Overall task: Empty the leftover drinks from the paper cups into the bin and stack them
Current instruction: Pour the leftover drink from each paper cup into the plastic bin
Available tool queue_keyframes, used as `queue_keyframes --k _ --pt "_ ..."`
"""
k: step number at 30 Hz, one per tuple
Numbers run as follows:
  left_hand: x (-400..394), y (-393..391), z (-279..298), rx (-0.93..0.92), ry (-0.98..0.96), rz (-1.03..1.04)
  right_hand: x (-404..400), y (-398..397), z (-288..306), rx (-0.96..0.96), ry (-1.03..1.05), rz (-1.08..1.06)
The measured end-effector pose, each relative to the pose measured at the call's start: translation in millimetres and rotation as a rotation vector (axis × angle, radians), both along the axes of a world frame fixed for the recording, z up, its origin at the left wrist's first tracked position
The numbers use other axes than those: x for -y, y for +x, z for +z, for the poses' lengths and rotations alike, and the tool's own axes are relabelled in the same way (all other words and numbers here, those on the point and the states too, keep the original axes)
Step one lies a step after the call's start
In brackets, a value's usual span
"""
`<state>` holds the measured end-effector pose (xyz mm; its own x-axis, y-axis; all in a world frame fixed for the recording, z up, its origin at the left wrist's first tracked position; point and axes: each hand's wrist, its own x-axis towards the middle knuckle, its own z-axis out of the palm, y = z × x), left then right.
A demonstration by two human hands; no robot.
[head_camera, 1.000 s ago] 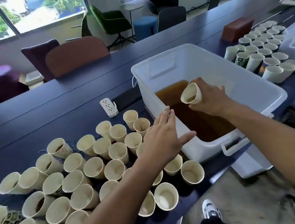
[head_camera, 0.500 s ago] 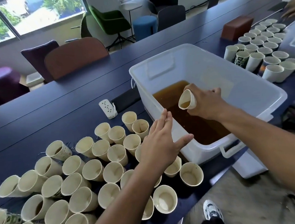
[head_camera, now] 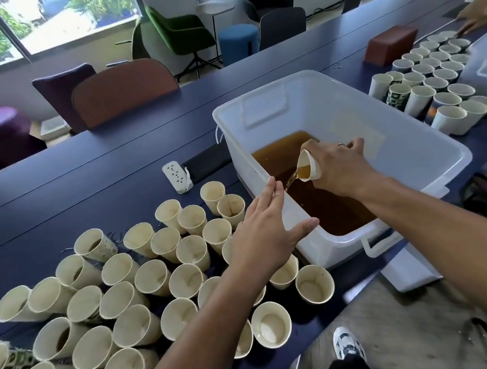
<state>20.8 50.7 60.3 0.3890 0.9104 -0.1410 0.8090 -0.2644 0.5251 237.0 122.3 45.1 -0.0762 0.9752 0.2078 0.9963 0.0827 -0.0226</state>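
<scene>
The paper cup (head_camera: 309,168) in the right hand (head_camera: 338,168) has tipped further than it was half a second ago: then it was only angled over the bin, and now a brown stream runs from its lip into the pool of leftover drink (head_camera: 322,204) in the white plastic bin (head_camera: 426,152). The fingers of the right hand curl round the cup's wall, holding it almost on its side above the bin's near-left part. The pour is therefore under way, and this cup looks close to empty, though some liquid shows inside it.

The left hand (head_camera: 264,229) hovers with fingers straight and thumb spread, over the cluster of cups (head_camera: 153,276) at the worktop's near edge, just beside the bin's left wall; it has barely shifted and holds nothing. It seems placed to take the next cup. No stack is visible, so stacking appears not yet begun, and many cups remain, including a second group (head_camera: 435,87) toward the worktop's far right.
</scene>
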Motion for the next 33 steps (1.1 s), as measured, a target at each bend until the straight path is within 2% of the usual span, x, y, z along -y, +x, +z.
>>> queue_keyframes --k 15,29,33 --pt "0 0 -1 0.025 0.008 -0.002 5 -7 4 0.302 0.123 -0.041" --pt "-1 0 -2 0.027 0.014 0.003 7 -10 8 0.348 0.211 -0.111" --pt "-1 0 -1 0.026 0.011 0.002 10 -15 10 0.382 0.069 -0.114"
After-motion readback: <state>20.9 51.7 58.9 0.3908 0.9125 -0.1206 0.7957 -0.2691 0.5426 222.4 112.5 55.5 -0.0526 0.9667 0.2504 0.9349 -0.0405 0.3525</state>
